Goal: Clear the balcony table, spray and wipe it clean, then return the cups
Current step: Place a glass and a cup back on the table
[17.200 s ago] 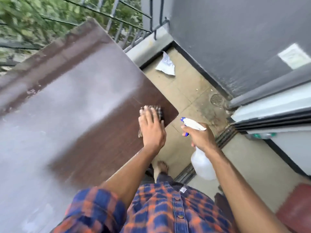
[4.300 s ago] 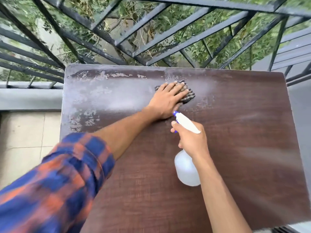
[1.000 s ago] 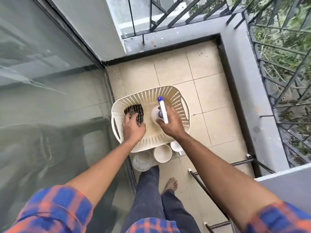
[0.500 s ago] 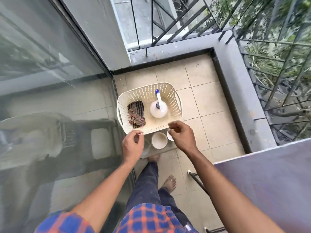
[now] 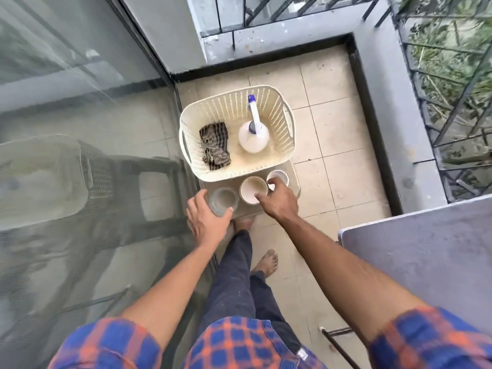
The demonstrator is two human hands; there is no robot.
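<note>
The left hand [image 5: 206,219] curls around a clear glass [image 5: 223,200], with the thumb on the side nearer the glass door [image 5: 80,129] and the fingertips wrapping round the near wall. The palm hides the lower part of the glass.

Just right of that hand, the right hand [image 5: 279,202] is spread over two cups. One fingertip touches the near rim of the white cup [image 5: 251,187], and another rests at the rim of the small cup [image 5: 279,175] beyond its knuckles. The back of the hand covers the remaining fingers and part of both cups. What is inside the cups is hard to make out.

All three stand in a row on a low beige stool [image 5: 295,182], which is mostly covered. Just beyond both hands, a cream basket [image 5: 234,107] sits on it. The basket holds a crumpled checked cloth [image 5: 215,146] and an upright spray bottle [image 5: 251,138].

The worktop [image 5: 426,249] lies near the right forearm and is cut off by the frame edge.
</note>
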